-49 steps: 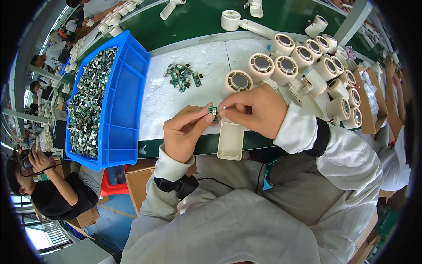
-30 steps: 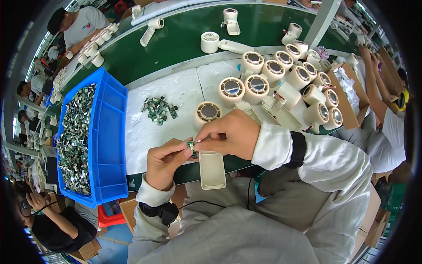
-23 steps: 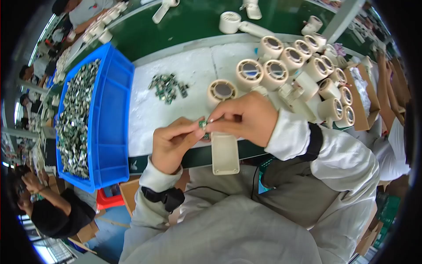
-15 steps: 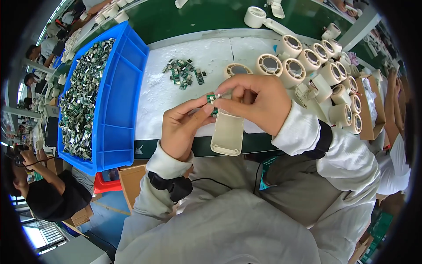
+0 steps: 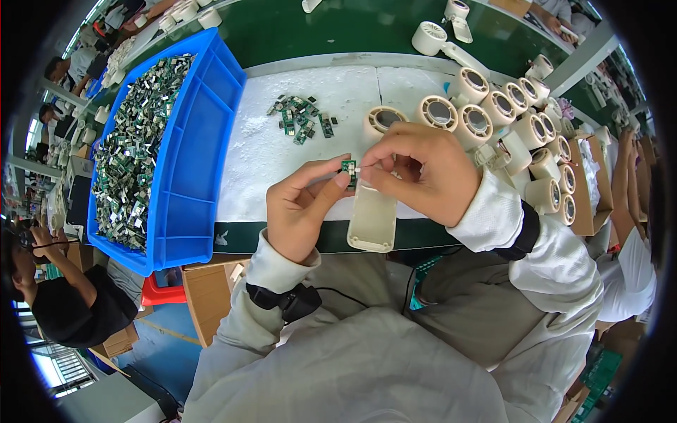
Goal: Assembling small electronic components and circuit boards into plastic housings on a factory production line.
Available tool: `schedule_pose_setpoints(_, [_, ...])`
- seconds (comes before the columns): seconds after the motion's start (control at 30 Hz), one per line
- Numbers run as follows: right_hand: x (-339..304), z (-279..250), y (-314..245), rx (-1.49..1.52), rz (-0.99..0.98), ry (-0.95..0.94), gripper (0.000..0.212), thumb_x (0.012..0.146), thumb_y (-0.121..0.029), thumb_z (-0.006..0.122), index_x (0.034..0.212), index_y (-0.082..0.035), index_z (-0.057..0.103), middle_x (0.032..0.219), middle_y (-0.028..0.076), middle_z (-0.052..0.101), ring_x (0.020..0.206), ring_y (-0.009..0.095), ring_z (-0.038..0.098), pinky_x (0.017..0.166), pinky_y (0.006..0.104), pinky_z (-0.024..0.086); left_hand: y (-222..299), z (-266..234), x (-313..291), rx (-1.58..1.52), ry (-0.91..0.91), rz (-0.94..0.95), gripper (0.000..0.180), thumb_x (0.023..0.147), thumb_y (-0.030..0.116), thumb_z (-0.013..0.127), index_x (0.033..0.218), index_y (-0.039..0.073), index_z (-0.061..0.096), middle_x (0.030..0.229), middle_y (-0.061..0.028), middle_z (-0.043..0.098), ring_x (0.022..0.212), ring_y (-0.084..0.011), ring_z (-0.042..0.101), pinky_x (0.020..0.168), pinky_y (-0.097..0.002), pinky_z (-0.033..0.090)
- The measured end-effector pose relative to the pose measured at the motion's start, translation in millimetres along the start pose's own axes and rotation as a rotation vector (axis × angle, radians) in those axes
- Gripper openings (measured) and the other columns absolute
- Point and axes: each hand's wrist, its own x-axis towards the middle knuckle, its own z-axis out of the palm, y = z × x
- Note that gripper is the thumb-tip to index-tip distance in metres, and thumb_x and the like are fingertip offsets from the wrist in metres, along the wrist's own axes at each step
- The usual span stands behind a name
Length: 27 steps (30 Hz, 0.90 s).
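Observation:
Between the thumb and fingers of my left hand (image 5: 305, 208) is a small green circuit board (image 5: 348, 166), held upright. My right hand (image 5: 430, 173) is pinched at the board's right edge on a small white wire plug (image 5: 358, 169); the fingers partly cover it. Below the right fingers a cream plastic handle shell (image 5: 374, 222) hangs over the table's front edge, its hollow side up. A cream fan head (image 5: 384, 118) shows just beyond the right hand; whether it joins the shell is hidden. Several loose circuit boards (image 5: 302, 116) lie in a pile beyond my left hand.
On the left stands a blue bin (image 5: 187, 169) heaped with circuit boards. Many cream fan heads (image 5: 474, 125) crowd the right side of the white foam mat (image 5: 247, 166), beside a cardboard box (image 5: 589, 183). Other people sit or stand around the bench.
The whole view has shifted slightly. The board now shows more clearly between my fingertips, and the right fingertips sit at its right edge, with less of it covered.

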Motion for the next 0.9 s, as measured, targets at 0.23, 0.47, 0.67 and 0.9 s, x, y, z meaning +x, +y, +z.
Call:
schedule_pose_setpoints(0.23, [-3, 3, 6, -0.153, -0.085, 0.009, 0.009, 0.082, -0.007, 0.073, 0.088, -0.003, 0.068, 0.073, 0.003, 0.053, 0.057, 0.013, 0.052, 0.052, 0.0278, 0.044, -5, 6, -6, 0.134, -0.021, 0.139, 0.026, 0.094, -0.010, 0.059, 0.119, -0.005, 0.064, 0.117, -0.0146, 0.064, 0.107, -0.0200, 0.066, 0.091, -0.0314, 0.057])
schedule_pose_setpoints(0.47, [-7, 1, 6, -0.200, -0.114, 0.036, 0.010, 0.082, -0.008, 0.072, 0.089, -0.003, 0.067, 0.073, 0.004, 0.051, 0.058, 0.015, 0.053, 0.053, 0.0288, 0.045, -6, 7, -6, 0.204, -0.034, 0.204, 0.027, 0.094, -0.010, 0.059, 0.119, -0.004, 0.065, 0.112, -0.0131, 0.064, 0.103, -0.0185, 0.066, 0.090, -0.0308, 0.057])
schedule_pose_setpoints(0.67, [-9, 7, 8, -0.199, -0.135, 0.074, 0.009, 0.082, -0.007, 0.072, 0.088, -0.002, 0.067, 0.072, 0.003, 0.052, 0.058, 0.015, 0.053, 0.054, 0.0282, 0.045, -6, 13, -10, 0.234, 0.007, 0.207, 0.026, 0.093, -0.008, 0.062, 0.118, -0.004, 0.067, 0.112, -0.0129, 0.064, 0.097, -0.0158, 0.066, 0.082, -0.0287, 0.056])
schedule_pose_setpoints(0.9, [-15, 34, -11, 0.099, 0.168, 0.294, 0.009, 0.081, -0.006, 0.072, 0.088, 0.000, 0.070, 0.068, 0.006, 0.058, 0.058, 0.015, 0.054, 0.056, 0.0272, 0.046, 1, 35, -19, 0.800, 0.231, 0.384, 0.026, 0.092, -0.005, 0.065, 0.117, -0.002, 0.069, 0.106, -0.0106, 0.065, 0.090, -0.0143, 0.066, 0.075, -0.0263, 0.053])
